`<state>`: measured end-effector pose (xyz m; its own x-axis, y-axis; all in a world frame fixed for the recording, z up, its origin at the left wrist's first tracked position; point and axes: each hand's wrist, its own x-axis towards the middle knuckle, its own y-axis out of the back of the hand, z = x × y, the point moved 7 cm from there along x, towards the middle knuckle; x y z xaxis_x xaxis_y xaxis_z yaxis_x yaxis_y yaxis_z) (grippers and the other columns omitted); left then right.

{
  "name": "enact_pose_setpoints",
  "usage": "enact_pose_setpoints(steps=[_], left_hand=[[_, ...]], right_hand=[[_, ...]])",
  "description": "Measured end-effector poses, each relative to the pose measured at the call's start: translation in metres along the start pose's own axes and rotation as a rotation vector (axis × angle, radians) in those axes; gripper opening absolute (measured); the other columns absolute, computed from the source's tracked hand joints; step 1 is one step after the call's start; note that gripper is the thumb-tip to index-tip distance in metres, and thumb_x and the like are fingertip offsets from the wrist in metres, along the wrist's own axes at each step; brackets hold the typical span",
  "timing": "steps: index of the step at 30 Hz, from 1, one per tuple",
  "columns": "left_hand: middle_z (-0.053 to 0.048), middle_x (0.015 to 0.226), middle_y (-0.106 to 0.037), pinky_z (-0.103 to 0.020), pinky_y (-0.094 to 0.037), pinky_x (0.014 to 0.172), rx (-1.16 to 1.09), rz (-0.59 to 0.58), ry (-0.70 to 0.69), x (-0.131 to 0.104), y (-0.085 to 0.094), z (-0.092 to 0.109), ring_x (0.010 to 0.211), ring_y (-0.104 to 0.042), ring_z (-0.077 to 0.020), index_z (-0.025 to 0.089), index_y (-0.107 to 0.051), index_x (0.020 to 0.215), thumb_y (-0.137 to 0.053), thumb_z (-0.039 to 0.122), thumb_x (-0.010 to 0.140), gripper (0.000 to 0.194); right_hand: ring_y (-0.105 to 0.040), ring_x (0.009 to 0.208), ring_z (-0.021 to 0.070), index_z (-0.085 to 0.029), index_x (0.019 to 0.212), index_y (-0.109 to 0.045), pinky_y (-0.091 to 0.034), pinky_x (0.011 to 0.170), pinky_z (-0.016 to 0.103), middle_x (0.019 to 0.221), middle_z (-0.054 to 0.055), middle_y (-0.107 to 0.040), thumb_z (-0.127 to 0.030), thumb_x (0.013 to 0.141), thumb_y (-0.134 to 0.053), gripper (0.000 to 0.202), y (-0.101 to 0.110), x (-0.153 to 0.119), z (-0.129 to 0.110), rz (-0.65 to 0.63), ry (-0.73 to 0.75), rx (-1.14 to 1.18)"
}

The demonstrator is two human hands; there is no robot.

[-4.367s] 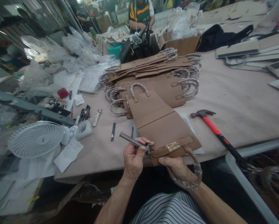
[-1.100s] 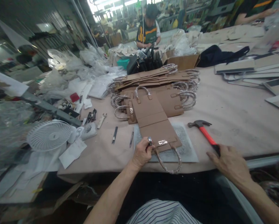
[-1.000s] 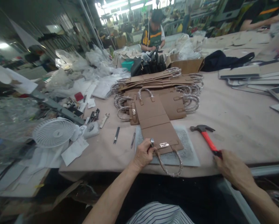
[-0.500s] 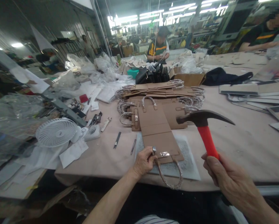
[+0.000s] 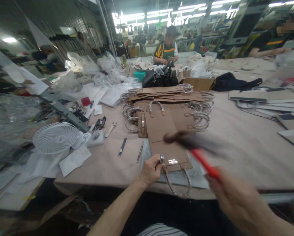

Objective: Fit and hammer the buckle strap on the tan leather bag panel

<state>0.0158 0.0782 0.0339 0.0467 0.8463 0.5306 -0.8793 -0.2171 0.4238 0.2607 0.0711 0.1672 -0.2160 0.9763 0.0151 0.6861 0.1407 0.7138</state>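
Head view: nearest you, your right hand [image 5: 232, 191], blurred, fingers wrapped round a red-handled hammer [image 5: 198, 156], its blurred head raised over the work. Your left hand [image 5: 151, 170], fingers and thumb drawn together on an upright metal tool [image 5: 162, 158]; its lower end is hidden by your fingers. Beside that hand, one plastic-wrapped loop handle [image 5: 173, 192], reaching the table edge. Just above it, one shiny metal clasp [image 5: 173, 161] on a brown bag panel [image 5: 160, 149]; the panel lies flat in front of you, near end on a pale slab [image 5: 197, 178], far end over a stack of similar brown pieces [image 5: 161, 95]. Left of the slab: one slim rod [image 5: 139, 154], one dark flat tool [image 5: 122, 147]; farther left, one white fan [image 5: 56, 137]. Behind the stack: black bags [image 5: 159, 78], one cardboard box [image 5: 201, 84]. Beyond, one seated co-worker [image 5: 165, 52], hands raised before the chest.
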Motion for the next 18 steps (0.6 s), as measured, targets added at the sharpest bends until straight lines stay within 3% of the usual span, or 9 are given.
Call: enact_pose_setpoints(steps=[3, 6, 10, 13, 15, 18], left_hand=[[-0.007, 0.089, -0.069, -0.032, -0.059, 0.077, 0.009, -0.013, 0.006, -0.001, -0.001, -0.002, 0.085, -0.069, -0.0210, 0.020, -0.063, 0.097, -0.055, 0.010, 0.085, 0.017], [-0.008, 0.094, -0.070, -0.034, -0.059, 0.081, 0.010, -0.018, 0.008, -0.003, -0.002, -0.003, 0.090, -0.070, -0.0220, 0.019, -0.063, 0.100, -0.055, 0.013, 0.088, 0.015], [-0.010, 0.098, -0.071, -0.034, -0.059, 0.083, 0.016, -0.007, 0.000, -0.004, -0.001, -0.002, 0.094, -0.070, -0.0228, 0.019, -0.063, 0.100, -0.056, 0.015, 0.091, 0.012], [-0.010, 0.097, -0.071, -0.034, -0.059, 0.083, 0.025, -0.014, -0.002, -0.005, -0.001, -0.002, 0.093, -0.070, -0.0225, 0.019, -0.063, 0.099, -0.056, 0.016, 0.092, 0.010], [-0.010, 0.099, -0.072, -0.034, -0.059, 0.084, 0.025, -0.014, 0.004, -0.006, -0.001, -0.003, 0.095, -0.071, -0.0223, 0.019, -0.063, 0.100, -0.057, 0.016, 0.091, 0.011], [-0.011, 0.105, -0.072, -0.035, -0.059, 0.087, 0.028, -0.003, 0.016, -0.008, -0.001, -0.004, 0.099, -0.071, -0.0224, 0.019, -0.063, 0.105, -0.057, 0.017, 0.092, 0.015]], right_hand=[[-0.036, 0.041, 0.0168, -0.029, 0.069, -0.054, -0.021, 0.049, 0.035, 0.047, 0.001, -0.048, -0.067, 0.079, -0.058, 0.039, -0.013, 0.004, 0.008, -0.099, 0.078, -0.099], [-0.041, 0.043, 0.0170, -0.028, 0.071, -0.050, -0.025, 0.050, 0.034, 0.049, -0.001, -0.047, -0.062, 0.088, -0.047, 0.038, -0.008, 0.017, 0.032, -0.073, 0.068, -0.182], [-0.045, 0.046, 0.0172, -0.027, 0.067, -0.042, -0.035, 0.048, 0.031, 0.052, -0.002, -0.046, -0.057, 0.091, -0.036, 0.039, -0.011, 0.037, 0.106, -0.119, -0.202, -0.088], [-0.052, 0.047, 0.0200, -0.024, 0.072, -0.048, -0.041, 0.050, 0.033, 0.057, 0.002, -0.053, -0.044, 0.095, -0.032, 0.034, -0.015, 0.049, 0.157, -0.095, -0.386, -0.216], [-0.062, 0.062, 0.0268, -0.018, 0.083, -0.058, -0.047, 0.060, 0.039, 0.072, 0.013, -0.063, -0.038, 0.094, -0.038, 0.031, -0.016, 0.059, 0.164, 0.000, -0.321, -0.376], [-0.063, 0.101, 0.0359, -0.008, 0.116, -0.061, -0.048, 0.086, 0.049, 0.115, 0.027, -0.064, -0.035, 0.094, -0.044, 0.038, -0.033, 0.068, 0.140, 0.141, -0.122, -0.489]])
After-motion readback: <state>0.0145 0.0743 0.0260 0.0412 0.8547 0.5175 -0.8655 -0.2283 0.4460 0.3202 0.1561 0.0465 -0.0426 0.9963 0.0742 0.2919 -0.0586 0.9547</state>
